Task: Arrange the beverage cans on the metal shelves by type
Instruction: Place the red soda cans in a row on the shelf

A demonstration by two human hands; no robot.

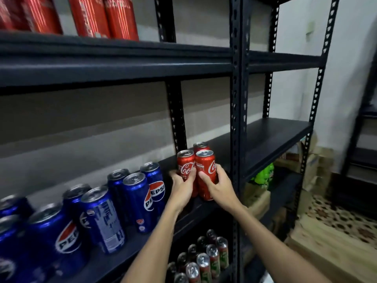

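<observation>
Both hands, left (182,185) and right (217,183), grip upright Coke cans (205,172) at the shelf's (130,248) right end, beside the Pepsi cans (140,199).

At twelve o'clock behind the two front tall red cola cans (196,172) we see only the lid and shoulder of a third red can (201,145). Our hands (201,185) cover the front pair's lower labels. At eleven o'clock the upper row of red cans (104,17) is cut off by the top edge. At nine o'clock the blue Pepsi cans (12,231) run off-frame. At six o'clock the dark cans with silver lids (201,260) have blurred, unreadable labels.
</observation>
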